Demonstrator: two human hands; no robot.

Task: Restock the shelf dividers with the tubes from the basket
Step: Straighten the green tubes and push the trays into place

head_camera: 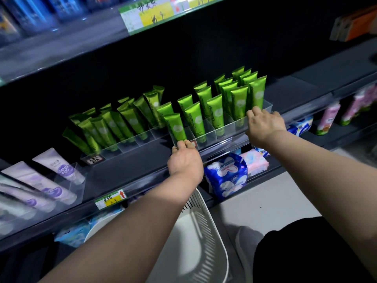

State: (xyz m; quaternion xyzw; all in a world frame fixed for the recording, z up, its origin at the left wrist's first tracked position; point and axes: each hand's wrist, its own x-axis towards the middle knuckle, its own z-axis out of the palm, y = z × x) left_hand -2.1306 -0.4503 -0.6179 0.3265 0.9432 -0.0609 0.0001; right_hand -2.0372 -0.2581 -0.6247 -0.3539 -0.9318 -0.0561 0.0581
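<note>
Several green tubes (pixel 193 117) stand cap-down in two clear plastic divider trays on the middle shelf. The right divider tray (pixel 220 130) is held at both ends. My left hand (pixel 184 159) pinches its front left corner, just below a green tube. My right hand (pixel 265 125) grips its front right edge with curled fingers. The left divider tray (pixel 130 142) holds darker-lit green tubes that lean left. The white slatted basket (pixel 204 227) sits below the shelf between my forearms, and its visible inside shows no tubes.
Purple-white tubes (pixel 59 170) lie in a clear tray at the left of the same shelf. Blue and pink soft packs (pixel 226 176) fill the shelf below. A yellow-green price tag (pixel 111 200) is on the shelf edge. Pink bottles (pixel 328 117) stand lower right.
</note>
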